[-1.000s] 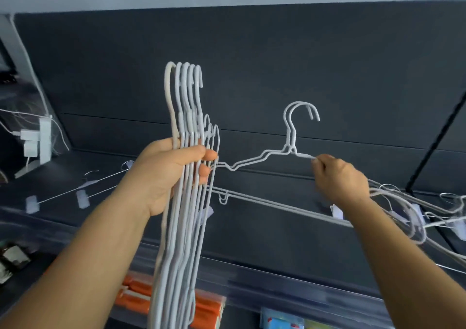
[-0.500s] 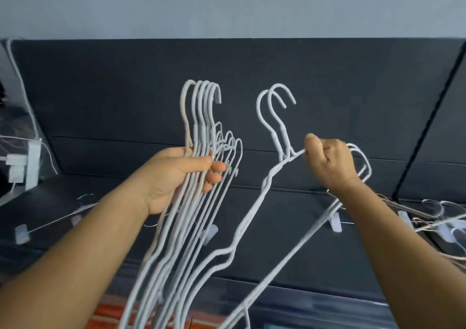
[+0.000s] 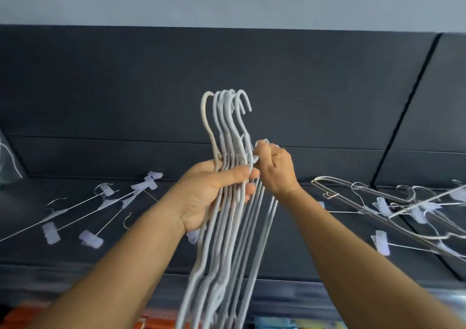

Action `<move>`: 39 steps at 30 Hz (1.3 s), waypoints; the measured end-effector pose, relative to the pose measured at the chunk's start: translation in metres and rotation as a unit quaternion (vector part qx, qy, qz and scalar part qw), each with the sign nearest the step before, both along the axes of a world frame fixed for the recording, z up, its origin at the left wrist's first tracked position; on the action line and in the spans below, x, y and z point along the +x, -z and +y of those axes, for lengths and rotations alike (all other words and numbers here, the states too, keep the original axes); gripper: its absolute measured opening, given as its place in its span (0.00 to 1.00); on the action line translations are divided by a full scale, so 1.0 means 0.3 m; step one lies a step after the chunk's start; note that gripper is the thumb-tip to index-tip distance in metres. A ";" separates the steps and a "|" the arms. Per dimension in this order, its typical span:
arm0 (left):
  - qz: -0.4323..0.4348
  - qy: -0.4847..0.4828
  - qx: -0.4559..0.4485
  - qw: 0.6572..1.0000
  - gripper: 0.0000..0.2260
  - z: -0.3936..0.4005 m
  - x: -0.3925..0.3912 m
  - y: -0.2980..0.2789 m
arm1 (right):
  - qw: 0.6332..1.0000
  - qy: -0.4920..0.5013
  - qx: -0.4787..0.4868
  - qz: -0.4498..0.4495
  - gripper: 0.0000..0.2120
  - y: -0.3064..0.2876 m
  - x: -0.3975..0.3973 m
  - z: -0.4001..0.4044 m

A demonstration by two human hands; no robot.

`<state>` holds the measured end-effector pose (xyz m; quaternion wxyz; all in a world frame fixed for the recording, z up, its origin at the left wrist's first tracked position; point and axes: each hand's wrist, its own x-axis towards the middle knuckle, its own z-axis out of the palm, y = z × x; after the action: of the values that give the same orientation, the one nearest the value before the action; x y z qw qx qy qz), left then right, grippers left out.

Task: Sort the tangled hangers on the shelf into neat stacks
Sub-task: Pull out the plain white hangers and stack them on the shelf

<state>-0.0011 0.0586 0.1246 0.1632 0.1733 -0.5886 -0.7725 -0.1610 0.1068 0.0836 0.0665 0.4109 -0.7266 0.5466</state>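
Observation:
My left hand (image 3: pixel 214 192) grips a bundle of several white coated wire hangers (image 3: pixel 227 127) held upright, hooks at the top and bodies hanging down past the frame's lower edge. My right hand (image 3: pixel 276 167) presses against the bundle's right side and grips the neck of the white hanger pair (image 3: pixel 262 228) it has brought in. On the dark shelf (image 3: pixel 290 253), thin metal clip hangers (image 3: pixel 100 205) lie spread at the left. A tangle of wire and clip hangers (image 3: pixel 403 207) lies at the right.
A dark panelled back wall (image 3: pixel 327 89) rises behind the shelf, with a pale wall above it. Below the shelf's front edge, orange (image 3: pixel 22 313) and blue packages (image 3: pixel 290 325) show on a lower level. A white cable (image 3: pixel 10 159) hangs at the far left.
My right hand has swung its white hanger pair left and upright against the bundle in my left hand. The hooks now line up together. The view has tilted down, showing more shelf.

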 end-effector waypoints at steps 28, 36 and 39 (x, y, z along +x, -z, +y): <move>-0.022 -0.148 0.047 0.988 0.09 0.632 -0.649 0.062 | 0.933 -0.204 0.019 -0.295 0.19 0.001 -0.426 0.676; -0.006 -0.209 0.036 0.977 0.04 0.827 -0.777 0.067 | 0.944 -0.145 0.065 -0.290 0.20 0.045 -0.601 0.875; 0.009 -0.210 0.032 0.977 0.05 0.855 -0.815 0.064 | 0.959 -0.073 0.114 -0.248 0.16 0.065 -0.667 0.950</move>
<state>-0.2456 0.3151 0.1055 0.3217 0.2911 -0.5124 -0.7411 -0.3611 0.3919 0.0642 -0.2031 0.3191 -0.7456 0.5487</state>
